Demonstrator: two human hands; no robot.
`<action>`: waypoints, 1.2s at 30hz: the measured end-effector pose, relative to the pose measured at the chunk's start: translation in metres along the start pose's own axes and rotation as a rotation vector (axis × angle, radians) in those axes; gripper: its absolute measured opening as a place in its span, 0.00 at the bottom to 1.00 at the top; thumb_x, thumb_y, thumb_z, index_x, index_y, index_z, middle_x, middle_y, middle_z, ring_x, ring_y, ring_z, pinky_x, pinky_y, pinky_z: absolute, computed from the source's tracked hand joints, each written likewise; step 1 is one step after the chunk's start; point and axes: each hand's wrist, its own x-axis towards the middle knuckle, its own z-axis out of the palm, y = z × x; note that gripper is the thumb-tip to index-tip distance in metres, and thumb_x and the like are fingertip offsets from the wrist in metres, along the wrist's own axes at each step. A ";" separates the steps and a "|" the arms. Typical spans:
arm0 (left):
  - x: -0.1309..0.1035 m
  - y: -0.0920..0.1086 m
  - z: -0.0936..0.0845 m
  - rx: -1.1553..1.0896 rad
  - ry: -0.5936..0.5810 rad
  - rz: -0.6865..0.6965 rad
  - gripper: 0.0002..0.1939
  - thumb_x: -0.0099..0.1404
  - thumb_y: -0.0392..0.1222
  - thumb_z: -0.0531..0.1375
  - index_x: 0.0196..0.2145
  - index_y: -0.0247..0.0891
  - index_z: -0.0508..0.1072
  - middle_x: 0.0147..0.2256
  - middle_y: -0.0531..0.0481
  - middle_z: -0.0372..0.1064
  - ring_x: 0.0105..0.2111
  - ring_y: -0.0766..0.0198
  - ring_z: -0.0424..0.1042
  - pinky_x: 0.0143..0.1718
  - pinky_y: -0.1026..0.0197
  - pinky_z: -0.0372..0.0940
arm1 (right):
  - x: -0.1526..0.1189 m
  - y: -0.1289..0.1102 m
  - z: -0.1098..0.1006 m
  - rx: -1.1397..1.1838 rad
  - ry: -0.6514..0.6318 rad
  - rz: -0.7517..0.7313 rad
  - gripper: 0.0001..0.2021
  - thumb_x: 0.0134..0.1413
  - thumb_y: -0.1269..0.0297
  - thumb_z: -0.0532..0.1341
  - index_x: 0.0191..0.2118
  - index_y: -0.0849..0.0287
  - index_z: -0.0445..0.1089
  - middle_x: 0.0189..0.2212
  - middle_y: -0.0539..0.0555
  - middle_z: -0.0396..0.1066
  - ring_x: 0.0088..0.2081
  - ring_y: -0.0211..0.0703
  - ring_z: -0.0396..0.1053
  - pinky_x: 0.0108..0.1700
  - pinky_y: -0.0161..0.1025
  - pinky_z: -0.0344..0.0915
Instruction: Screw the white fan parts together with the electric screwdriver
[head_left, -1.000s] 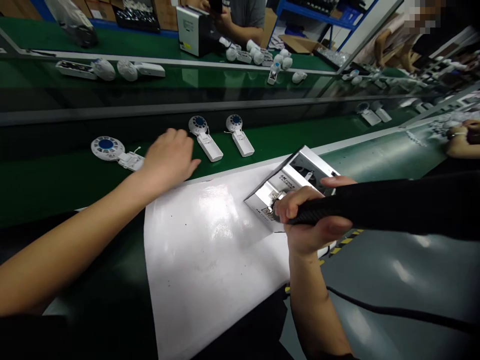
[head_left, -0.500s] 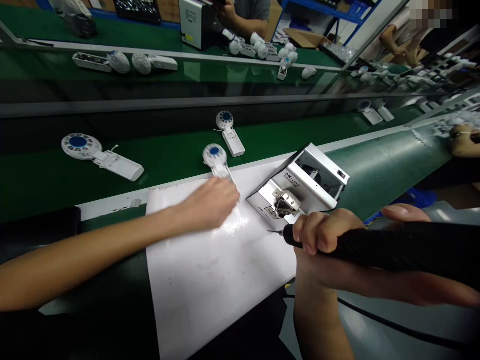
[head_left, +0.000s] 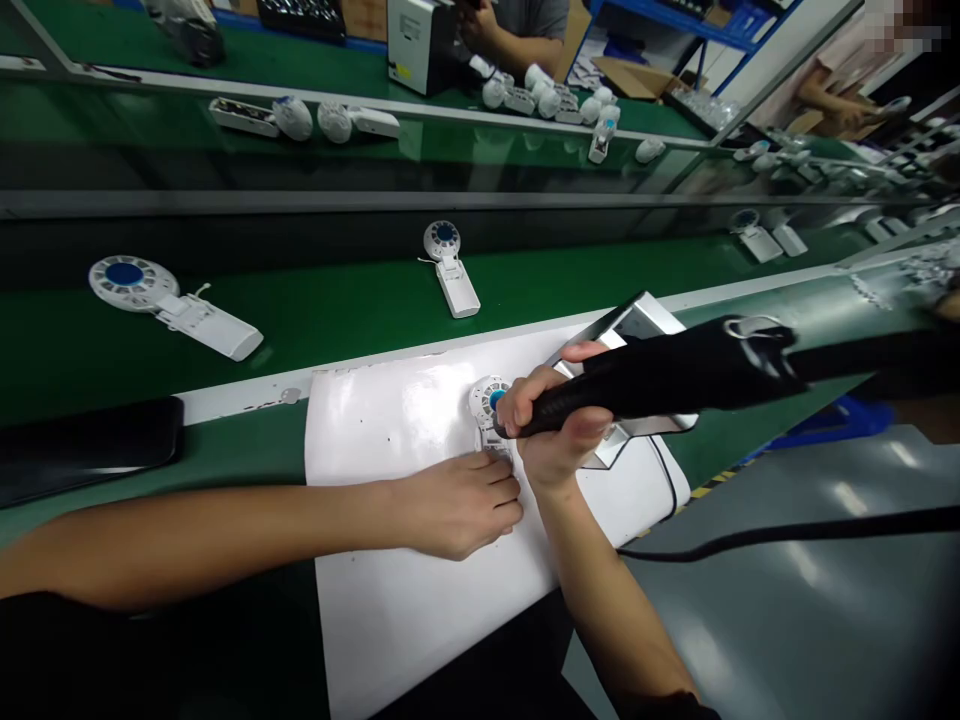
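Small white fan, handle end beneath left hand's grip

A green bench holds white devices, a black slab, a sheet (speckled)

Driver now at fan

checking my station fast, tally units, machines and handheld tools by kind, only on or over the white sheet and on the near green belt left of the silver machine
white blue-centred units: 3
silver machine: 1
black-handled tool: 1
total: 5
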 end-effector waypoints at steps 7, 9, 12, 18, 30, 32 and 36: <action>-0.002 0.000 0.002 -0.030 -0.003 -0.001 0.07 0.81 0.41 0.61 0.44 0.38 0.77 0.45 0.43 0.78 0.49 0.51 0.75 0.58 0.48 0.66 | -0.005 0.021 -0.001 0.015 -0.075 0.067 0.25 0.63 0.36 0.69 0.49 0.48 0.65 0.17 0.38 0.66 0.13 0.35 0.55 0.16 0.35 0.56; -0.002 0.000 0.000 -0.032 -0.002 -0.001 0.07 0.80 0.41 0.61 0.44 0.38 0.77 0.45 0.43 0.79 0.49 0.51 0.75 0.58 0.47 0.67 | -0.008 0.024 -0.003 0.012 -0.089 0.080 0.24 0.64 0.38 0.69 0.50 0.49 0.65 0.18 0.38 0.67 0.13 0.35 0.55 0.17 0.35 0.55; -0.002 0.000 -0.004 -0.028 -0.006 0.001 0.07 0.80 0.41 0.62 0.44 0.38 0.78 0.46 0.43 0.80 0.51 0.50 0.76 0.60 0.46 0.67 | -0.011 0.025 -0.004 0.011 -0.105 0.082 0.23 0.64 0.39 0.70 0.50 0.50 0.66 0.18 0.39 0.68 0.14 0.34 0.55 0.18 0.35 0.55; -0.003 -0.001 -0.003 -0.011 -0.057 0.011 0.08 0.81 0.41 0.60 0.44 0.38 0.78 0.47 0.43 0.80 0.52 0.50 0.76 0.60 0.48 0.69 | -0.009 0.027 0.000 0.014 -0.125 0.038 0.21 0.64 0.42 0.71 0.51 0.49 0.69 0.18 0.39 0.68 0.14 0.35 0.57 0.18 0.34 0.56; -0.043 -0.105 -0.114 0.458 0.006 -0.668 0.18 0.83 0.46 0.55 0.59 0.31 0.75 0.61 0.32 0.70 0.67 0.38 0.65 0.78 0.32 0.56 | 0.023 -0.077 -0.039 -0.357 0.253 -0.383 0.25 0.66 0.30 0.63 0.47 0.46 0.73 0.16 0.39 0.63 0.12 0.39 0.55 0.12 0.38 0.57; -0.061 -0.142 -0.130 0.446 -0.078 -0.761 0.17 0.83 0.46 0.56 0.56 0.30 0.76 0.54 0.33 0.73 0.60 0.40 0.68 0.75 0.31 0.59 | 0.023 -0.064 -0.044 -0.355 0.232 -0.424 0.24 0.66 0.30 0.63 0.47 0.46 0.72 0.16 0.39 0.64 0.11 0.38 0.53 0.11 0.36 0.55; -0.081 -0.167 -0.133 0.355 -0.208 -0.739 0.19 0.87 0.43 0.47 0.47 0.36 0.77 0.40 0.47 0.74 0.44 0.55 0.70 0.62 0.46 0.70 | 0.018 -0.041 -0.046 -0.341 0.221 -0.434 0.22 0.70 0.31 0.60 0.47 0.44 0.73 0.17 0.39 0.61 0.11 0.38 0.53 0.13 0.36 0.56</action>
